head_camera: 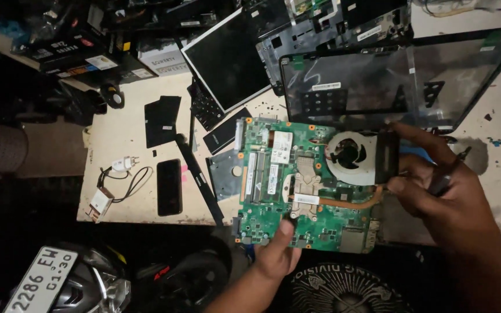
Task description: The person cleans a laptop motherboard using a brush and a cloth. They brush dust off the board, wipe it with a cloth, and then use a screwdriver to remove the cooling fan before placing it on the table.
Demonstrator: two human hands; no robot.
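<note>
- Where the near edge of the surface falls away, the left hand (pixel 276 252) comes up from below, thumb pressed on the near edge of the green motherboard (pixel 268 214), fingers hidden beneath it, pinching it.
- Green motherboard: held over the near edge, right of the middle, component side up.
- Right hand (pixel 442 191): thumb and forefinger pinch the black vent end of the cooling fan assembly (pixel 349 155) at the board's right side; what looks like a slim tool (pixel 443 182) is tucked in the other fingers.
- Copper heat pipe (pixel 366 203): runs from the fan to the metal heatsink (pixel 304 182).
- Step, as judged: cooler being handled on the board; lifting it calls for freed screws and a level pull.
- Near-left corner: white charger (pixel 102 200), black phone (pixel 169 186).
- Far side: empty laptop lid frame (pixel 378 87), bare screen panel (pixel 227 58).
</note>
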